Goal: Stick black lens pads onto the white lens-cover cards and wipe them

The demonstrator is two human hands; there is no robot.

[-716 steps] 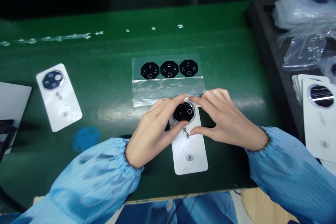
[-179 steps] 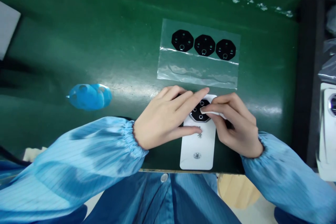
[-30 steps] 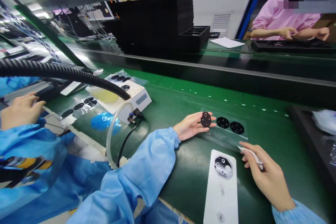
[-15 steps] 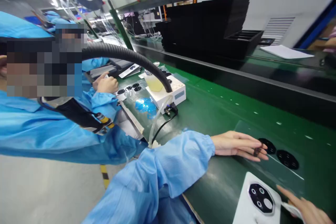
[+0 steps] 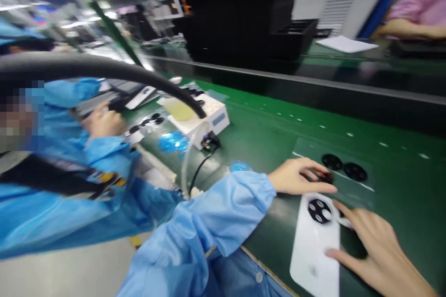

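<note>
My left hand (image 5: pixel 301 177) hovers above the far end of a white phone (image 5: pixel 313 250), fingers curled around a small black disc (image 5: pixel 326 177). Beyond it, two more black round pieces (image 5: pixel 354 171) lie on a clear plastic sheet (image 5: pixel 365 185). The phone lies back up, with a round black camera module (image 5: pixel 318 211) near its far end. My right hand (image 5: pixel 378 246) grips the phone's right side, its thumb on the back and its index finger by the camera. A thin white piece (image 5: pixel 344 222) shows under that index finger; its kind is unclear.
Left of my arm stand a white box (image 5: pixel 218 120) with a cable and tube, blue film (image 5: pixel 173 141) and a black flexible hose (image 5: pixel 139 74). A co-worker's hand (image 5: pixel 104 123) works farther left. Black trays (image 5: pixel 237 23) are stacked behind; a person in pink (image 5: pixel 421 4) is at the far right.
My right hand has come further into view and taken hold of the phone's side. My left hand has drawn back from the plastic sheet towards the phone, fingers more curled. The view has shifted right.
</note>
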